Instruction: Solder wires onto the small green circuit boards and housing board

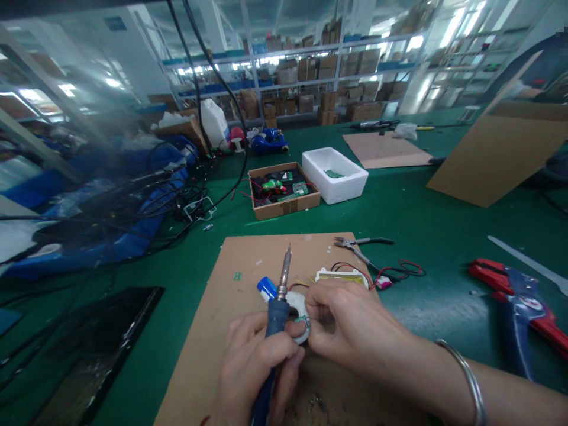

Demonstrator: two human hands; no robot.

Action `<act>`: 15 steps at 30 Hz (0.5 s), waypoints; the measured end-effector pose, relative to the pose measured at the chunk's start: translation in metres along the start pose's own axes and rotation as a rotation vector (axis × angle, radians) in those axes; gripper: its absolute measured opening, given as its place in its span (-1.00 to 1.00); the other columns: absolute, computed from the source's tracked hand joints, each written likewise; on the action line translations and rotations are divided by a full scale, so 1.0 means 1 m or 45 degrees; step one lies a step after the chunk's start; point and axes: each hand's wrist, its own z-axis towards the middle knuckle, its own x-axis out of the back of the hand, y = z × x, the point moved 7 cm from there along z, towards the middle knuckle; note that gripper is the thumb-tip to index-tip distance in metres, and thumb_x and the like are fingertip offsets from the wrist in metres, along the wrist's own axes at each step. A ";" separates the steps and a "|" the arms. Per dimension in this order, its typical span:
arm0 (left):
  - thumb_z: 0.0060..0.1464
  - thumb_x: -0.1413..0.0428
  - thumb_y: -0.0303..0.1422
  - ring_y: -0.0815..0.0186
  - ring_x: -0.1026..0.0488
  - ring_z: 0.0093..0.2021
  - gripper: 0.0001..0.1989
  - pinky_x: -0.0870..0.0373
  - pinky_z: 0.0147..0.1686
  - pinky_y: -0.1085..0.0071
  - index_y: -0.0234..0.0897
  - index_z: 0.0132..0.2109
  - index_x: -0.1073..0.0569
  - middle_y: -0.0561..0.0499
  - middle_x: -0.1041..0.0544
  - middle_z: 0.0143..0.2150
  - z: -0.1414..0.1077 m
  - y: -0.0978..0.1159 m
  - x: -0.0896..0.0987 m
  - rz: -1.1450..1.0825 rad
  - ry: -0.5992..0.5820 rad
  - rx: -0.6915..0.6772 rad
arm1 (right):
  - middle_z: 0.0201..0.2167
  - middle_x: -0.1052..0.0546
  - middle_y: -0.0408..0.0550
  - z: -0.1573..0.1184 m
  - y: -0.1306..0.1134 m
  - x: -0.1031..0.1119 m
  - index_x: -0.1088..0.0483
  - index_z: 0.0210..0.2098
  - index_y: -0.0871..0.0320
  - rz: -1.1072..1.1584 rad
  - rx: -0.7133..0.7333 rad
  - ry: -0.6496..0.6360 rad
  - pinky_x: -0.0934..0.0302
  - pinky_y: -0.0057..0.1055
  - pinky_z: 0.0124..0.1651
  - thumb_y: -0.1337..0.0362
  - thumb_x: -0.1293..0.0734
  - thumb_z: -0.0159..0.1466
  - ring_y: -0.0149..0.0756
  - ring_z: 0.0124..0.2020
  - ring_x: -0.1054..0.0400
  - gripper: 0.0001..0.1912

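My left hand (260,364) is closed around a soldering iron (277,313), its tip pointing up and away from me. Fingers of the same hand also touch a round white part (299,302) with a bit of green circuit board on it. At that part's right edge, my right hand (348,319) has its fingers pinched together; whatever lies between them is hidden. A blue cylinder (267,289) lies just beyond the iron's handle. Behind my right hand, a white-framed rectangular module (344,276) is partly covered. Thin wires run near it.
Cutting pliers (361,245) lie on the cardboard sheet's (199,331) far right corner. Red-handled wire strippers (523,307) rest at right. Beyond stand a cardboard tray of circuit boards (284,207) and a white foam box (337,186). Tangled black cables (177,204) crowd the left.
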 end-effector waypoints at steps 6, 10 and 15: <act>0.06 -0.05 -0.57 0.31 -0.36 -0.32 -0.80 -0.20 -0.25 0.34 -0.11 -0.33 -0.39 0.18 -0.58 -0.29 0.000 0.004 0.003 -0.020 0.105 0.097 | -0.59 -0.40 -0.21 -0.002 0.011 -0.005 -0.34 -0.55 0.17 0.171 -0.065 -0.095 0.00 -0.51 -0.46 0.44 -0.27 -0.04 -0.44 -0.52 -0.22 -0.93; 0.05 -0.06 -0.58 0.32 -0.38 -0.31 -0.79 -0.20 -0.26 0.33 -0.12 -0.32 -0.38 0.18 -0.57 -0.26 0.000 0.005 0.002 -0.069 0.124 0.106 | -0.60 -0.39 -0.20 -0.001 0.012 -0.005 -0.34 -0.56 0.17 0.147 -0.089 -0.100 -0.01 -0.49 -0.47 0.43 -0.27 -0.05 -0.43 -0.53 -0.22 -0.94; 0.00 -0.06 -0.62 0.33 -0.39 -0.32 -0.77 -0.22 -0.28 0.34 -0.13 -0.35 -0.38 0.18 -0.56 -0.26 -0.001 0.005 0.003 -0.071 0.110 0.109 | -0.59 -0.40 -0.18 -0.001 0.012 -0.005 -0.32 -0.58 0.17 0.114 -0.119 -0.094 -0.02 -0.47 -0.46 0.44 -0.28 -0.05 -0.41 -0.52 -0.24 -0.94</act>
